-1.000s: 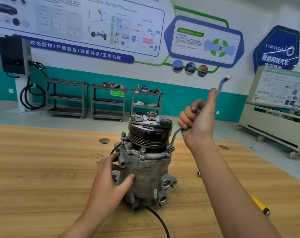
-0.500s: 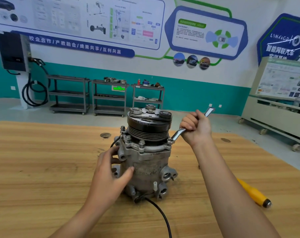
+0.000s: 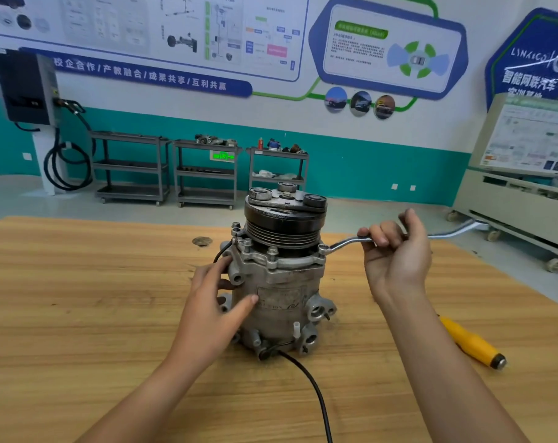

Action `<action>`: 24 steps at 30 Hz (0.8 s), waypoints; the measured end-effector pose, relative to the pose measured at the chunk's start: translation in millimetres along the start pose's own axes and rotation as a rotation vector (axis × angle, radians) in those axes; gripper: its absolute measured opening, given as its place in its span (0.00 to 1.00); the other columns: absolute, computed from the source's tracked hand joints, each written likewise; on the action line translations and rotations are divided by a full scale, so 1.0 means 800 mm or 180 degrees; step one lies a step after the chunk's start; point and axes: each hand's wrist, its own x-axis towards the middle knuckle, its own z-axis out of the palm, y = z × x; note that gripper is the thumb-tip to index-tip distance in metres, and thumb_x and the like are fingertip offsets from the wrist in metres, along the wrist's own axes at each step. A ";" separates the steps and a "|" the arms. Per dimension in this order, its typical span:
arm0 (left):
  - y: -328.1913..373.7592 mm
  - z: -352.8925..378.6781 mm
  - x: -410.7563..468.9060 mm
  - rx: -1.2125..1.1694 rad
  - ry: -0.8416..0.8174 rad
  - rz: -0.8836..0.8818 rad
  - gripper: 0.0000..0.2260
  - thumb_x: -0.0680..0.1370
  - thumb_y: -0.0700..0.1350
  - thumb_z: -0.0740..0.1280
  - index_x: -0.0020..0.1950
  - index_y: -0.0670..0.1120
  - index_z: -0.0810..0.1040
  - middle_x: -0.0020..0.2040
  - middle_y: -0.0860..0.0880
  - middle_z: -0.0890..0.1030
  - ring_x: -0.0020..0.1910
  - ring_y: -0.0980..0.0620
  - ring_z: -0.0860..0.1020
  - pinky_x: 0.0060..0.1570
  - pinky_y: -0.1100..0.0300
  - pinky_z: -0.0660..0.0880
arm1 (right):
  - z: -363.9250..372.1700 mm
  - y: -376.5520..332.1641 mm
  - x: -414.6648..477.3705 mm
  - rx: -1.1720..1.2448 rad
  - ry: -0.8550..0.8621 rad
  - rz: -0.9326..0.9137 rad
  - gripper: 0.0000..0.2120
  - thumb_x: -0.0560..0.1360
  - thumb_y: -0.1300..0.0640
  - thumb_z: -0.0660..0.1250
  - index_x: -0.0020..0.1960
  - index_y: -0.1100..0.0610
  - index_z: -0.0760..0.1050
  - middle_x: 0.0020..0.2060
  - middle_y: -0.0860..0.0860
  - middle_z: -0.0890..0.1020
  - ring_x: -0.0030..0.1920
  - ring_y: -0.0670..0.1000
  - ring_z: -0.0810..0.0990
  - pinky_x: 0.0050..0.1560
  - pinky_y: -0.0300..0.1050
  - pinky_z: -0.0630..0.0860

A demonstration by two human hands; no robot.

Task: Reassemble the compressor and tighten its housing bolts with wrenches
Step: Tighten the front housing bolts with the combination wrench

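Flat left hand (image 3: 213, 302) braces compressor (image 3: 281, 282) as right hand (image 3: 396, 257) grips wrench (image 3: 344, 243), seemingly on the right-side bolt (image 3: 322, 248) — a slip could round it.

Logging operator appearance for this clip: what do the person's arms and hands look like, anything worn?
The left hand and right hand are bare: no gloves, rings or watch show. The left forearm and right forearm carry no sleeve as far as the frame edge. No markings visible.
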 end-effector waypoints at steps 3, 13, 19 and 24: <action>0.002 0.000 -0.002 -0.0031 0.0015 0.0021 0.30 0.72 0.42 0.72 0.72 0.49 0.65 0.59 0.53 0.68 0.59 0.52 0.72 0.59 0.52 0.73 | -0.006 0.006 -0.032 -0.0173 -0.0101 -0.0668 0.09 0.82 0.59 0.52 0.43 0.55 0.63 0.23 0.46 0.64 0.24 0.46 0.66 0.37 0.43 0.77; 0.002 0.001 -0.001 -0.0118 0.0220 0.0204 0.29 0.69 0.36 0.74 0.68 0.45 0.69 0.53 0.53 0.70 0.47 0.61 0.75 0.51 0.58 0.74 | -0.027 0.092 -0.109 -0.3094 -0.2398 -0.3539 0.09 0.81 0.60 0.55 0.58 0.60 0.70 0.32 0.56 0.78 0.32 0.50 0.72 0.36 0.42 0.73; -0.006 0.002 0.001 -0.0022 0.0188 0.0256 0.30 0.70 0.41 0.74 0.70 0.47 0.68 0.55 0.54 0.69 0.48 0.64 0.73 0.44 0.70 0.69 | 0.032 0.045 -0.094 -0.1899 -0.1533 -0.2378 0.23 0.74 0.34 0.58 0.48 0.53 0.77 0.25 0.43 0.71 0.24 0.36 0.65 0.25 0.29 0.63; -0.005 0.002 0.003 -0.0028 0.0191 0.0235 0.30 0.70 0.41 0.74 0.70 0.47 0.68 0.55 0.54 0.69 0.49 0.64 0.73 0.45 0.70 0.68 | 0.060 -0.027 -0.022 0.0042 -0.0554 -0.0197 0.34 0.71 0.26 0.47 0.33 0.56 0.69 0.19 0.45 0.57 0.19 0.45 0.53 0.20 0.33 0.54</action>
